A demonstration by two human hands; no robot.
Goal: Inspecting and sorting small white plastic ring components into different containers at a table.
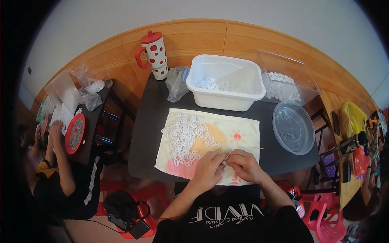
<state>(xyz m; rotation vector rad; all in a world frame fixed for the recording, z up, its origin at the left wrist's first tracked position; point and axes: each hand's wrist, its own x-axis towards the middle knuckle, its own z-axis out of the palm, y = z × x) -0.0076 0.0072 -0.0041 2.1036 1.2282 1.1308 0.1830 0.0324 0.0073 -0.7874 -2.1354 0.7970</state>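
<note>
The left hand (207, 170) and right hand (245, 165) pinch a small white piece (225, 163), mostly hidden between them, over the cloth (248, 126). Loose white pieces (184, 135) lie ahead-left of the hands; farther ahead, a white tub (225, 99) stands on the desk (148, 125).
</note>
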